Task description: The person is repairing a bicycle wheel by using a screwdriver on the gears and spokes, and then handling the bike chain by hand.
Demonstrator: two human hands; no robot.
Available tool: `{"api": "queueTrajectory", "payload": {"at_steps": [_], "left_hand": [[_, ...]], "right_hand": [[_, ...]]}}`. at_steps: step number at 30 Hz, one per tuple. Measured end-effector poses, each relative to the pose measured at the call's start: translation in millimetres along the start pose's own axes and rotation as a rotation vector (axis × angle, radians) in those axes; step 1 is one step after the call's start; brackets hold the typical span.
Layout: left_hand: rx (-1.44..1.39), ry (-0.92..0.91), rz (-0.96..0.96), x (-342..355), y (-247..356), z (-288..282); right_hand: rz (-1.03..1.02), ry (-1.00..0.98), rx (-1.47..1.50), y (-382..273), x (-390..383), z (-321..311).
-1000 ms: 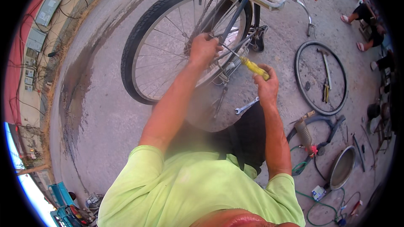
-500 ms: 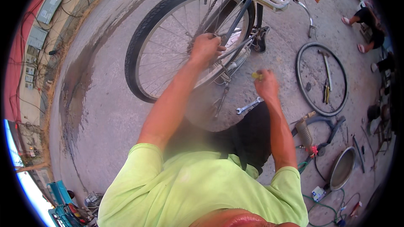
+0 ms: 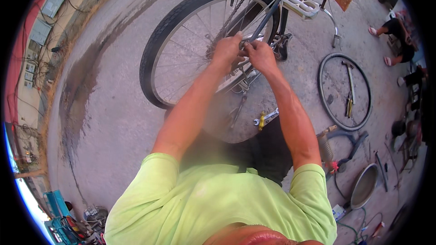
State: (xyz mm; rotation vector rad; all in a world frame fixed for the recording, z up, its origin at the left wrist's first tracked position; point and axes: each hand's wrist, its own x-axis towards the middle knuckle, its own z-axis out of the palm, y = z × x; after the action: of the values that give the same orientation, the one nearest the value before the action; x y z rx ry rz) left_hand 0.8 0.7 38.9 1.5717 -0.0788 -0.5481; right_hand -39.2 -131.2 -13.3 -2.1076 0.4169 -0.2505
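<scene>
My left hand (image 3: 226,51) is at the bicycle's rear wheel (image 3: 159,34), near the hub and frame tube, its fingers closed on something too small to make out. My right hand (image 3: 259,53) meets it just to the right, thumb and fingers pinched at the same spot, their contents hidden. A white pedal (image 3: 298,2) sits above my hands, and the chain (image 3: 227,22) runs down behind them. Below, a yellow-handled screwdriver (image 3: 262,120) lies on the ground across an open-end wrench (image 3: 272,114), beside my dark-clad leg (image 3: 265,152).
A loose tyre (image 3: 321,81) encircles a hammer (image 3: 350,81) and pliers (image 3: 349,106). Right, a frame part (image 3: 349,145), metal basin (image 3: 363,186), rods and hoses lie around; people (image 3: 395,38) sit at far right. Left are a wired wall (image 3: 38,34) and teal toolbox (image 3: 59,204).
My right hand has put down the screwdriver by the wrench and moved up to the bicycle beside my left hand, which stays near the hub.
</scene>
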Motion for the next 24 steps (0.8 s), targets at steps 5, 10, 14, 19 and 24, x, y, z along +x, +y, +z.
{"api": "queueTrajectory", "payload": {"at_steps": [5, 10, 14, 19, 24], "left_hand": [[0.047, 0.004, 0.001, 1.8, -2.0, -3.4], [0.129, -0.009, -0.005, 0.8, -0.8, -4.7], [0.148, -0.002, -0.005, -0.1, -0.3, -3.2], [0.130, -0.043, 0.013, 1.8, -3.1, -5.8], [0.081, -0.095, 0.032, -0.6, -1.7, -2.2]], "right_hand": [[-0.030, 0.062, 0.172, 2.1, -2.7, 5.0], [-0.151, 0.184, 0.040, -2.1, -8.6, 4.8], [-0.200, 0.214, -0.073, -11.4, -9.9, 4.3], [-0.113, 0.204, 0.123, -0.7, -4.7, 10.6], [0.055, -0.010, 0.145, 12.4, 11.5, 9.5]]}}
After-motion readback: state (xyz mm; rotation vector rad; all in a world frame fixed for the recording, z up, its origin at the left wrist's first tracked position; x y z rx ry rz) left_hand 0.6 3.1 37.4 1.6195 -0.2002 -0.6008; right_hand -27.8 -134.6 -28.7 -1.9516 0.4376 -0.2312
